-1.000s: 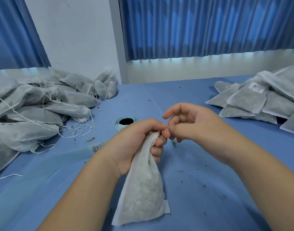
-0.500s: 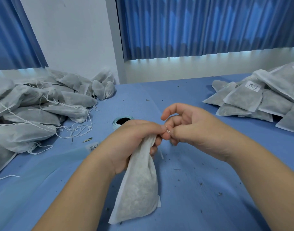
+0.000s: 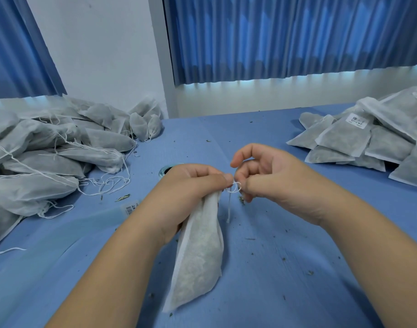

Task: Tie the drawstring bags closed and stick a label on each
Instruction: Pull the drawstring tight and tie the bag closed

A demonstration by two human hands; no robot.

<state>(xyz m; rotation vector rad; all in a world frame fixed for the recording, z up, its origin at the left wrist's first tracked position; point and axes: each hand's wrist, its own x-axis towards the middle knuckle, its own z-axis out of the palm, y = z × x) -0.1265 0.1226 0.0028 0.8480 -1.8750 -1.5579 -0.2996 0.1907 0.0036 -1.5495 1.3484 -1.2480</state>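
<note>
The left hand (image 3: 191,185) squeezes the top of a soft grey-white cloth bag (image 3: 200,252). The bag hangs down under that hand onto the blue table (image 3: 297,268). Just beside it, the right hand (image 3: 269,178) pinches the thin white string (image 3: 234,188), bent into a small loop between both hands. The knot looks half made, I think, but fingers hide part of it. No label shows on this bag yet. Far out from the left hand lies a big heap of grey bags with loose strings (image 3: 49,157), not done. Past the right hand sits a pile of flat grey bags (image 3: 380,147), one showing a white sticker (image 3: 357,121).
</note>
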